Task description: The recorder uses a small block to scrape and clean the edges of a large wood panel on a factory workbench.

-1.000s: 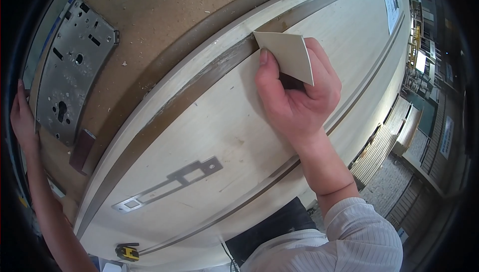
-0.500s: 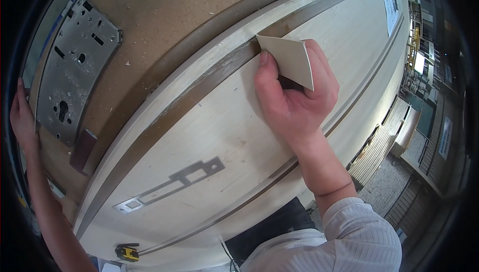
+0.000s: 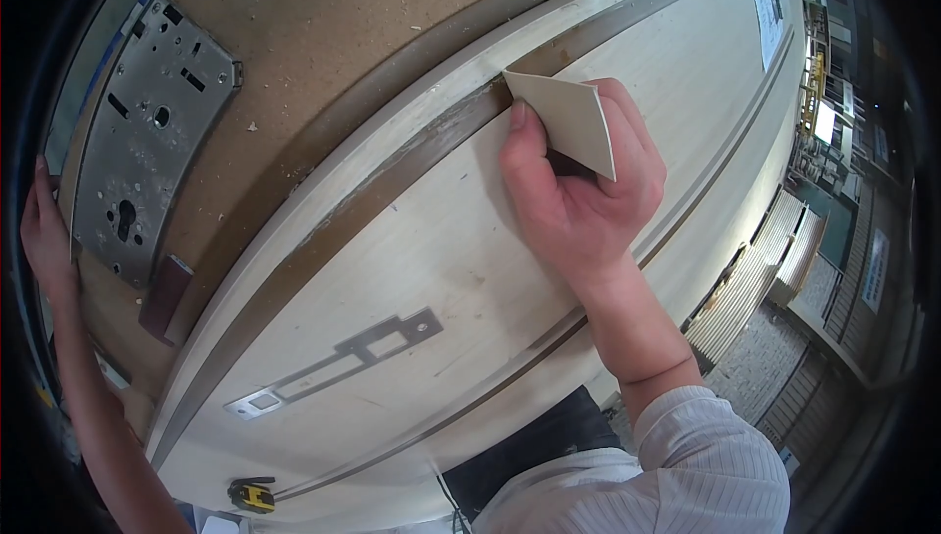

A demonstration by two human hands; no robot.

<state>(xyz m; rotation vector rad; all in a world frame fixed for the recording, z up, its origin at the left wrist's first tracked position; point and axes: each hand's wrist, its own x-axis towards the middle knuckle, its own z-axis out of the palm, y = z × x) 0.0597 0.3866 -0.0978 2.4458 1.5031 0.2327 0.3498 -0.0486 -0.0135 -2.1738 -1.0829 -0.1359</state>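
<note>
My right hand grips a thin pale card-like scraper, its corner pressed into the brown groove that runs along a long pale wooden door panel. White filler smears line the groove beside the card. My left hand rests at the far left edge, on the rim of the board next to a grey metal lock body. A metal strike plate is set into the panel's face below my right hand.
A brown particle board lies beyond the panel, with a small dark block at its edge. A yellow tape measure sits near the lower left. A paper sheet is on the panel's far end. Shelving and floor show at right.
My right hand has shifted the card very slightly along the groove. My left hand has stayed in place.
</note>
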